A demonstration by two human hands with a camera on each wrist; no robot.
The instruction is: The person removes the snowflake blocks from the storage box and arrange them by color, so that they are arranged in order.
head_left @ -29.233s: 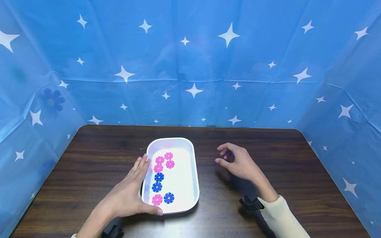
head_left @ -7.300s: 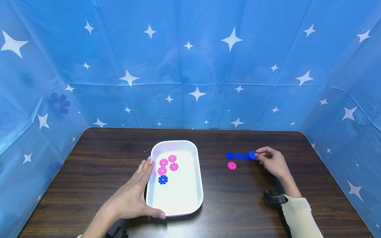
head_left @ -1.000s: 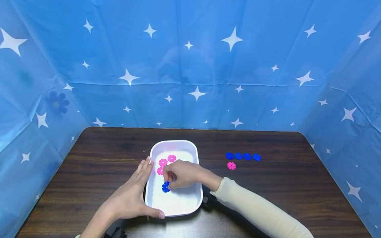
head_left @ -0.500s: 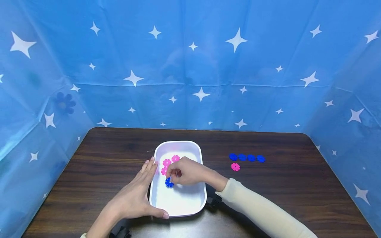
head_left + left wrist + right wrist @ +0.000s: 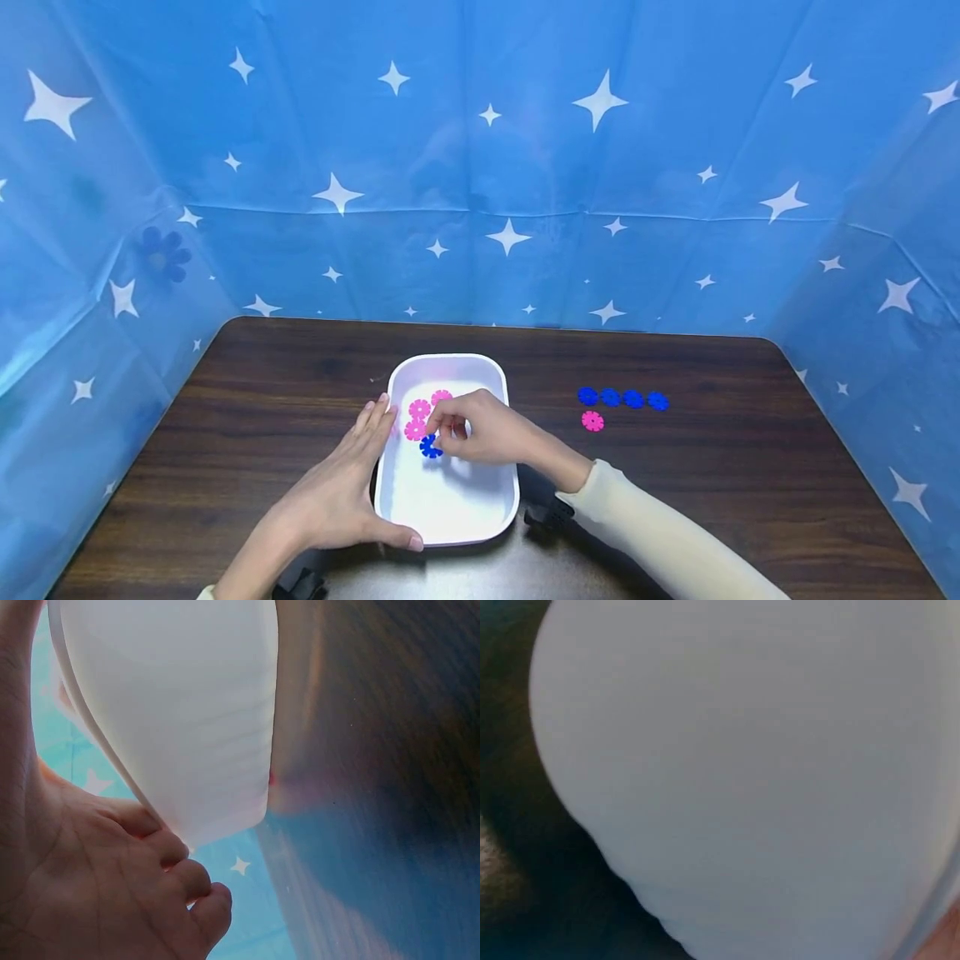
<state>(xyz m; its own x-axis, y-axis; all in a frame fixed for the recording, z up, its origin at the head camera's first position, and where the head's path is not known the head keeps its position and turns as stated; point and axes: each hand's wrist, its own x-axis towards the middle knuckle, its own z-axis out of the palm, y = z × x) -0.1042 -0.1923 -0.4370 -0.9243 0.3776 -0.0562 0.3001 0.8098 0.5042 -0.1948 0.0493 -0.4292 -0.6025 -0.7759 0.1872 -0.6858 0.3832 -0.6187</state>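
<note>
My right hand (image 5: 480,429) is over the white tray (image 5: 450,521), its thumb and forefinger pinching a blue snowflake building disc (image 5: 430,447). Just beyond that piece, pink snowflake discs (image 5: 415,429) lie on the tray floor, partly covered by the hand. Along the tray's left side rests my left hand (image 5: 341,492), fingers straight at the rim and thumb stretched across the near corner. The left wrist view has those fingertips touching the rim of the tray (image 5: 180,712). A pale surface fills most of the right wrist view; the pinched disc is out of sight there.
Right of the tray, several blue discs (image 5: 633,399) form a row on the dark wooden table (image 5: 720,450). One pink disc (image 5: 592,421) lies below the row's left end. A blue star-patterned curtain (image 5: 465,167) encloses the table's back and sides.
Over the last second my right hand moves the blue disc slightly towards the tray's far end. Since the oldest frame, blue discs and a pink one have come onto the table. The left hand stays.
</note>
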